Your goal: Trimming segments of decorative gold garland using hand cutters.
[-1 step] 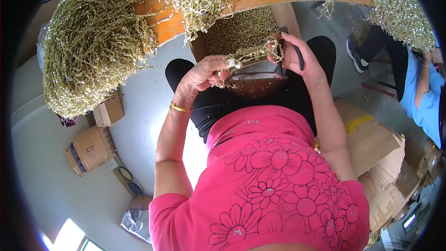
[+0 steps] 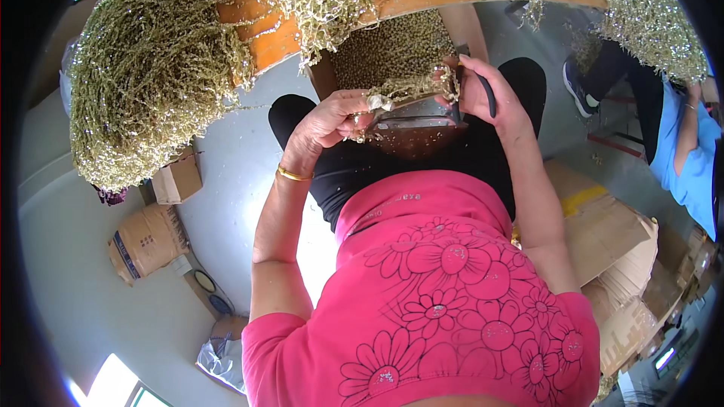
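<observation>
With closed fingertips the left hand (image 2: 332,118) pinched the gold strands (image 2: 411,89), which stretched near the box of beads (image 2: 467,34) toward the right hand (image 2: 510,102), half curled around a black-handled tool (image 2: 490,94), so keeping them lightly taut seemed the more careful way.

Print (image 2: 398,203) on pink shirt (image 2: 452,286), brown carton (image 2: 154,237)

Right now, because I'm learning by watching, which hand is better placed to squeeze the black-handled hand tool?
Probably the right hand: it holds the black-handled hand tool near the glittery gold strands, while the left hand is occupied pinching those strands.
</observation>
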A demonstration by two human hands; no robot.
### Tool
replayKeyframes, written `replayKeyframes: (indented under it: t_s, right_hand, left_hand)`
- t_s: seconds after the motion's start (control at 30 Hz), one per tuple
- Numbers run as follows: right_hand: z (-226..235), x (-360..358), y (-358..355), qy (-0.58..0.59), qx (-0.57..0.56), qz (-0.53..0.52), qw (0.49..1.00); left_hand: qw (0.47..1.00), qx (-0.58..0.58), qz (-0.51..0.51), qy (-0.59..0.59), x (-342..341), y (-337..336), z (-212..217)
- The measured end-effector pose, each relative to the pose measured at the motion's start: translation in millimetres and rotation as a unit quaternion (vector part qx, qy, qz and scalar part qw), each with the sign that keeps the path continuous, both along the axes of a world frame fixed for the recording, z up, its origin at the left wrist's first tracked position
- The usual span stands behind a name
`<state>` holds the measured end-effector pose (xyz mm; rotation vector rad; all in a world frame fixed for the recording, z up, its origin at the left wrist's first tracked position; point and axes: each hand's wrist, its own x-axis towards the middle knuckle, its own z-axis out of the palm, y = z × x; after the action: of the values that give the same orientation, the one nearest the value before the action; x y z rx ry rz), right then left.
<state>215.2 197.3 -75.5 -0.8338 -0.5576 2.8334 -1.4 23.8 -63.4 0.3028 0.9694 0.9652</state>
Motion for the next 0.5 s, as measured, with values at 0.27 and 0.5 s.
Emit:
replayKeyframes:
  t_s: [0.27, 0.5]
  right_hand:
    - [0, 27, -28, -0.318, 0.301, 0.143, 0.888]
    - [38, 9, -54, -0.027, 0.278, 0.274, 0.920]
  left_hand:
    - [1.000, -0.003, 0.007, 0.020, 2, -1, 6]
    - [0.997, -0.016, 0.002, 0.069, 4, 2, 12]
